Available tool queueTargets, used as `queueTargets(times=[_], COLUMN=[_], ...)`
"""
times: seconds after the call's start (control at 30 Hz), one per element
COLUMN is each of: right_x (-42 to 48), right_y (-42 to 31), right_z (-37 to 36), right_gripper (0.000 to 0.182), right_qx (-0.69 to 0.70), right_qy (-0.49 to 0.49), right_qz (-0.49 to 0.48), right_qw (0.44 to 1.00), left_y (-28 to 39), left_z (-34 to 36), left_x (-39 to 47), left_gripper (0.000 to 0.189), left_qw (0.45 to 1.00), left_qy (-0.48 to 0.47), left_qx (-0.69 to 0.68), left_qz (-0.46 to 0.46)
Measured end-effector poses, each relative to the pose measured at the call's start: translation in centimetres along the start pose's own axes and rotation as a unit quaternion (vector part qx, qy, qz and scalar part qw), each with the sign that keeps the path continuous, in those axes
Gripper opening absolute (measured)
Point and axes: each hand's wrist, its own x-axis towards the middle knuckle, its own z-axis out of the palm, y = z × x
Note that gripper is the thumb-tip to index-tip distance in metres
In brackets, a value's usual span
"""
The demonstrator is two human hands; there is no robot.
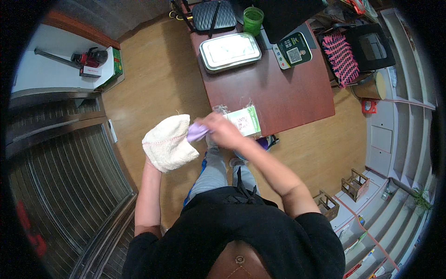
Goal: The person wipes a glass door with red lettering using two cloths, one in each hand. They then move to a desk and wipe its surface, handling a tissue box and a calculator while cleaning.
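A cream terry cloth piece (170,143) with a reddish stitched seam covers my left hand, which is hidden apart from the wrist (153,164) at its lower edge. Slightly blurred, my right hand (223,130) grips a lilac cloth (198,132), whose far end touches the cream cloth's right edge. Just beyond my right hand, a white and green printed card (245,121) in clear plastic wrap lies on the near corner of the reddish-brown table (296,94).
A lidded metal box (230,51), a green cup (253,20) and a dark code sign (293,51) stand on the table. Chairs (369,48) are at the right, beyond the table. Small wooden stools (354,185) stand by the shelves (379,209) at lower right. A ridged shutter (69,188) is at the left.
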Motion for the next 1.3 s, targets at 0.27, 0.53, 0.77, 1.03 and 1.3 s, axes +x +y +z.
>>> queueTargets(times=[0.27, 0.53, 0.77, 1.03, 1.3], right_x=[-14.3, -11.5, -24.6, -31.4, -26.7], right_y=[15.0, 5.4, 19.8, 24.8, 21.0], right_z=[-17.5, -5.6, -22.4, -33.5, -23.8], right_gripper=[0.059, 0.052, 0.030, 0.030, 0.054], right_qx=[-0.329, -0.279, -0.213, -0.328, -0.262], right_qy=[0.296, 0.157, 0.365, 0.468, 0.204], right_qz=[0.353, 0.176, 0.311, 0.276, 0.094], right_qw=[0.824, 0.931, 0.851, 0.773, 0.938], left_y=[3.6, 10.6, 7.2, -1.4, 8.9], left_z=[3.8, 14.5, 27.4, 33.4, 26.5], left_x=[6.4, 15.3, 13.8, 11.5, 13.7], left_gripper=[0.073, 0.051, 0.039, 0.039, 0.043], left_qw=[0.999, 0.970, 0.368, 0.087, 0.457], left_qy=[-0.026, -0.212, 0.009, -0.036, 0.073], left_qx=[0.031, 0.114, -0.834, -0.931, -0.754], left_qz=[0.036, 0.011, -0.410, -0.352, -0.467])
